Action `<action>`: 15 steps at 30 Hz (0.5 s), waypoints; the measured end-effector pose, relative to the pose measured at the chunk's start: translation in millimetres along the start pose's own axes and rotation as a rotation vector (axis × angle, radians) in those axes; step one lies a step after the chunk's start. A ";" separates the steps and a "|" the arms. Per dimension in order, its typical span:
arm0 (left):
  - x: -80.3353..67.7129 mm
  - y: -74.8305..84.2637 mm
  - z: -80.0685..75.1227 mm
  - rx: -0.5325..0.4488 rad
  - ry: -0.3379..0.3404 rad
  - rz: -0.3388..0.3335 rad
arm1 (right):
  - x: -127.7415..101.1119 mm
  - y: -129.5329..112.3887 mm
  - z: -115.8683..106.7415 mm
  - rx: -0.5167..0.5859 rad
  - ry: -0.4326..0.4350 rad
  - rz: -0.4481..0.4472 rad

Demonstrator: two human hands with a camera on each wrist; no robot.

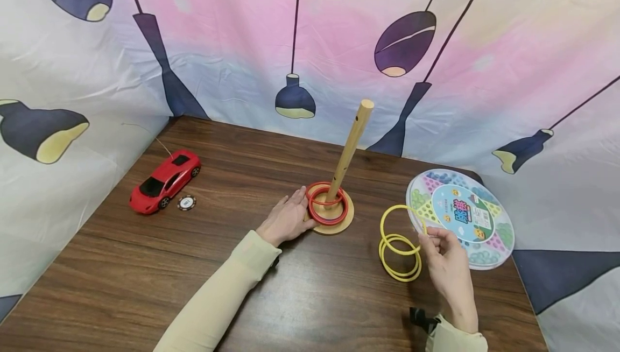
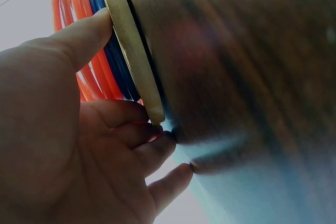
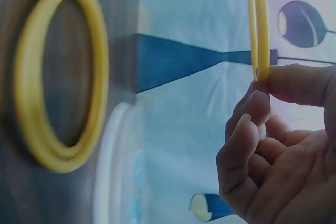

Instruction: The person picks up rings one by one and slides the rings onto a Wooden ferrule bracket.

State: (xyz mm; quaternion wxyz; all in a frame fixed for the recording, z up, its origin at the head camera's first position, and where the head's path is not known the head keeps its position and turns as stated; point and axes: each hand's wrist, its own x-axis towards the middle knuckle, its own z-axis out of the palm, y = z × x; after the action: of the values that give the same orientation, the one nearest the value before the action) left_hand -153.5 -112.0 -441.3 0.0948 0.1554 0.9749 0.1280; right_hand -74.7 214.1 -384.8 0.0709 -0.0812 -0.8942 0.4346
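A wooden peg stand (image 1: 350, 150) rises from a round base (image 1: 347, 225). Around the foot of the peg lie stacked red rings (image 1: 328, 220), with dark blue rings (image 2: 116, 66) beneath them in the left wrist view. My left hand (image 1: 286, 218) rests against the base, its thumb and fingers spread along the rim. Between thumb and fingertips, my right hand (image 1: 448, 263) pinches a yellow ring (image 1: 384, 223) raised above the table. More yellow rings (image 1: 400, 278) lie stacked on the table, partly overlapped by the held ring in the head view.
Behind my right hand lies a round, colourful board-game box (image 1: 438, 177) at the table's right edge. A red toy car (image 1: 164, 181) with a thin antenna stands at the left, beside a poker chip (image 1: 187, 203). A printed curtain (image 1: 232, 45) surrounds the wooden table (image 1: 242, 163).
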 end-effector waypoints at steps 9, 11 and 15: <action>-1.3 1.1 -1.4 0.001 -0.002 -0.006 | 7.9 -30.2 -6.2 0.153 0.067 -0.090; -1.1 1.4 -1.2 0.001 -0.002 -0.006 | 10.0 -35.9 -7.0 0.190 0.078 -0.112; -0.6 1.3 -1.2 0.006 0.003 -0.003 | 13.8 -48.6 -7.8 0.246 0.092 -0.143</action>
State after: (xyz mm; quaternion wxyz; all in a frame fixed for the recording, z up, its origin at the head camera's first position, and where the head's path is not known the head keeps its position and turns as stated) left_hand -152.8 -111.3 -439.7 0.0932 0.1542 0.9756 0.1252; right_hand -90.7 193.3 -340.9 0.1521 -0.0280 -0.8333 0.5307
